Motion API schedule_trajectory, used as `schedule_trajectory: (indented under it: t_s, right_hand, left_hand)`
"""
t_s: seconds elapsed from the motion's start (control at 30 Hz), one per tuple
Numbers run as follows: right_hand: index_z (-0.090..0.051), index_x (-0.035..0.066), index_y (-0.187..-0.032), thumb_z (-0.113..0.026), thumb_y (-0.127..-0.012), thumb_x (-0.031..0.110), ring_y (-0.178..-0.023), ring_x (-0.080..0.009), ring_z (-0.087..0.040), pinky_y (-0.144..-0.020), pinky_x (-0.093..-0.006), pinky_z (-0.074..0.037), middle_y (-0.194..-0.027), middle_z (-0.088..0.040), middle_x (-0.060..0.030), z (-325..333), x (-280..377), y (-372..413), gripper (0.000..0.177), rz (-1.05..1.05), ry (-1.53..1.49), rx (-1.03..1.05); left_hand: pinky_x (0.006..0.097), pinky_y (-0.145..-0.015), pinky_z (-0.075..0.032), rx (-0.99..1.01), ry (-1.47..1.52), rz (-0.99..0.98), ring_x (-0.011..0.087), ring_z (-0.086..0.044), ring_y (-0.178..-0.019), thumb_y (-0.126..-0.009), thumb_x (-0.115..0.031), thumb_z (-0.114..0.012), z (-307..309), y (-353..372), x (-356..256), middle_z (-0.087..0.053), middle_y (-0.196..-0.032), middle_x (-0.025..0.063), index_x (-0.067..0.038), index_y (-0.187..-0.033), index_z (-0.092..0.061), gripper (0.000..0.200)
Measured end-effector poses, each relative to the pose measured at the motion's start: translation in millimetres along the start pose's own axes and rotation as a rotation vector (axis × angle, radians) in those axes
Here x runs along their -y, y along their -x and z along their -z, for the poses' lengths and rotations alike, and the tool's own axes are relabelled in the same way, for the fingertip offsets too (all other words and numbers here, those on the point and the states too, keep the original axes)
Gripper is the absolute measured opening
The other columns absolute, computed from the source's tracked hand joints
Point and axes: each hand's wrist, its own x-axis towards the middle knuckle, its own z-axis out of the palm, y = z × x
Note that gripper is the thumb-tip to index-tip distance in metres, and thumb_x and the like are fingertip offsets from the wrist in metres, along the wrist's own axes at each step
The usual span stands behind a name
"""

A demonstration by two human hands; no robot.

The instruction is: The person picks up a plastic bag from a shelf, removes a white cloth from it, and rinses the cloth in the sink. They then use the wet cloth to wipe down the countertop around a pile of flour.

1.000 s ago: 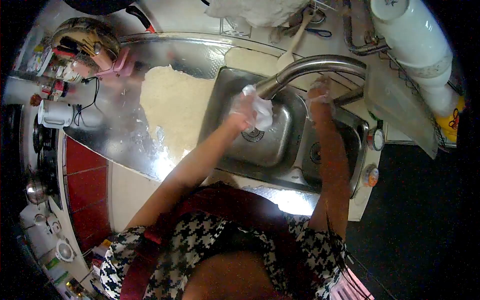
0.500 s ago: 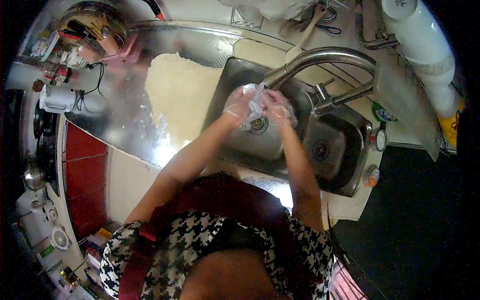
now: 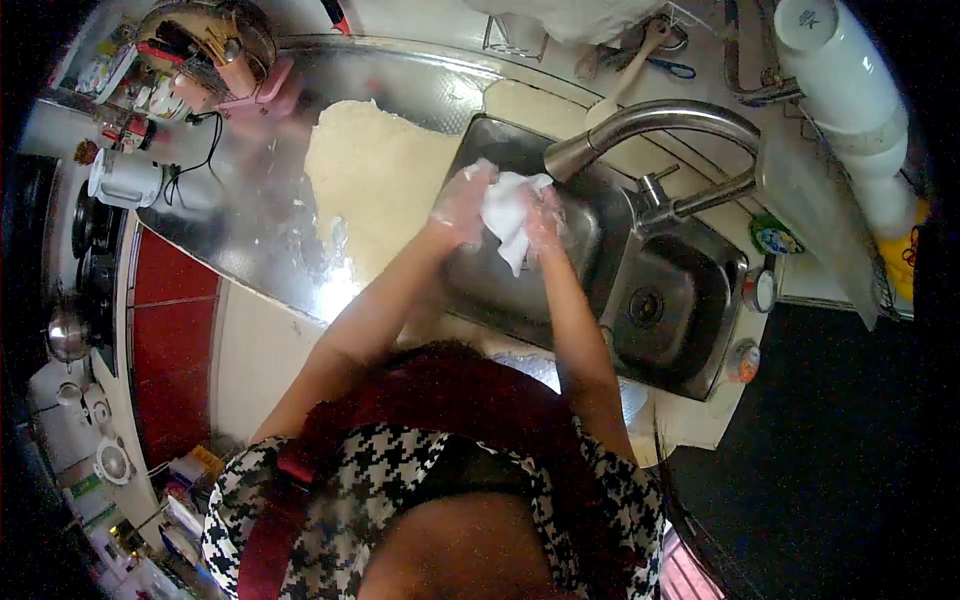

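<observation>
My left hand (image 3: pixel 464 206) and my right hand (image 3: pixel 543 214) hold a white cloth (image 3: pixel 507 206) between them, over the larger sink basin (image 3: pixel 505 300). Both hands carry a pale, shiny film that looks like suds or thin clear gloves. The cloth is bunched at the top, and one corner hangs down toward the basin floor. Just above and to the right of my right hand is the mouth of the curved metal faucet (image 3: pixel 680 113). No stream of water shows from it.
A large cream-coloured sheet (image 3: pixel 375 185) lies on the metal drainboard (image 3: pixel 270 200), left of the basin. The smaller basin (image 3: pixel 690 290) is at the right, with jars (image 3: pixel 745 360) along its edge. Farther left stand a white appliance (image 3: pixel 125 184) and a pink utensil holder (image 3: pixel 235 78).
The cloth has spread from a tight bundle into a looser piece with a hanging corner. Both hands have shifted slightly left, away from the faucet mouth, and the view has moved a little.
</observation>
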Motion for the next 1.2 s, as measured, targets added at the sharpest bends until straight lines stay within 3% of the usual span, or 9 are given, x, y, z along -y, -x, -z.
schedule_trajectory:
  t_s: [0.1,0.27,0.37,0.47,0.5,0.6,0.63,0.77,1.2]
  right_hand:
    - [-0.056,0.005,-0.103,-0.056,-0.084,0.031,-0.080,-0.0185,-0.054,-0.071,-0.0306,-0.044,-0.091,-0.059,-0.0046,-19.7,40.6,20.2,0.032,-0.027,0.024,-0.142]
    - [-0.059,0.006,-0.101,-0.047,-0.086,0.035,-0.085,-0.0280,-0.057,-0.077,-0.0364,-0.044,-0.094,-0.061,-0.0116,-36.5,6.4,14.8,0.034,0.304,0.561,-0.200]
    - [-0.057,0.007,-0.104,-0.041,-0.089,0.028,-0.098,-0.0318,-0.055,-0.081,-0.0406,-0.043,-0.103,-0.058,-0.0168,-44.7,45.0,41.2,0.030,0.055,1.065,-0.056]
    - [-0.056,0.010,-0.106,-0.040,-0.090,0.034,-0.094,-0.0309,-0.055,-0.082,-0.0370,-0.043,-0.103,-0.058,-0.0159,-39.3,25.4,28.6,0.034,0.618,0.882,-0.080]
    - [-0.055,0.008,-0.108,-0.042,-0.089,0.032,-0.098,-0.0298,-0.054,-0.086,-0.0354,-0.041,-0.107,-0.056,-0.0174,-28.3,31.8,32.5,0.033,0.144,0.781,-0.073]
    - [-0.061,0.007,-0.094,-0.049,-0.086,0.027,-0.086,-0.0277,-0.054,-0.078,-0.0341,-0.043,-0.094,-0.060,-0.0155,1.6,-14.1,9.1,0.025,0.543,0.974,-0.038]
    - [-0.062,0.006,-0.090,-0.051,-0.085,0.024,-0.084,-0.0229,-0.055,-0.075,-0.0328,-0.043,-0.090,-0.060,-0.0116,-31.4,49.6,40.6,0.022,0.301,0.660,-0.112]
    - [-0.060,0.005,-0.090,-0.056,-0.082,0.016,-0.080,-0.0150,-0.053,-0.073,-0.0299,-0.043,-0.082,-0.057,-0.0054,-50.2,66.8,55.3,0.014,0.492,0.562,0.087]
    - [-0.056,0.003,-0.084,-0.059,-0.080,0.011,-0.069,-0.0104,-0.051,-0.065,-0.0265,-0.043,-0.074,-0.056,-0.0039,-145.7,74.8,82.7,0.010,0.459,0.477,0.455]
  left_hand:
    - [0.0305,-0.075,-0.044,-0.055,0.602,0.379,0.0166,-0.054,-0.087,-0.083,-0.023,-0.057,-6.9,16.5,-34.7,-0.056,-0.098,0.0075,-0.005,-0.107,-0.050,0.031]
    - [0.0352,-0.095,-0.033,-0.256,-0.024,0.418,0.0309,-0.045,-0.109,-0.090,-0.030,-0.038,-40.7,35.6,-44.3,-0.050,-0.117,0.0152,-0.003,-0.116,-0.047,0.038]
    - [0.0373,-0.084,-0.042,-0.297,-0.444,0.203,0.0338,-0.054,-0.097,-0.088,-0.037,-0.041,-32.9,36.5,-14.3,-0.057,-0.104,0.0209,0.001,-0.106,-0.053,0.043]
    - [0.0388,-0.084,-0.041,-0.281,-0.426,0.207,0.0373,-0.051,-0.100,-0.088,-0.037,-0.041,-20.7,35.2,5.9,-0.055,-0.106,0.0220,-0.001,-0.107,-0.052,0.042]
    - [0.0381,-0.083,-0.041,-0.331,-0.047,0.320,0.0372,-0.051,-0.098,-0.087,-0.037,-0.043,-16.4,30.0,10.5,-0.055,-0.104,0.0214,-0.004,-0.105,-0.054,0.040]
    - [0.0291,-0.080,-0.042,0.005,-0.314,0.220,0.0157,-0.053,-0.088,-0.090,-0.034,-0.046,24.8,38.7,-29.7,-0.057,-0.102,0.0062,-0.003,-0.112,-0.051,0.038]
    - [0.0273,-0.080,-0.043,-0.032,0.274,0.349,0.0135,-0.053,-0.089,-0.085,-0.030,-0.056,31.0,45.6,-12.3,-0.056,-0.103,0.0050,-0.002,-0.114,-0.050,0.041]
    - [0.0270,-0.084,-0.043,0.144,0.349,0.365,0.0138,-0.053,-0.093,-0.075,-0.029,-0.068,58.8,88.3,-64.7,-0.056,-0.104,0.0059,-0.002,-0.117,-0.048,0.054]
    - [0.0235,-0.056,-0.040,-0.096,0.284,0.311,0.0083,-0.048,-0.061,-0.080,-0.023,-0.060,126.5,131.1,-79.0,-0.052,-0.064,-0.0006,-0.003,-0.080,-0.059,0.019]
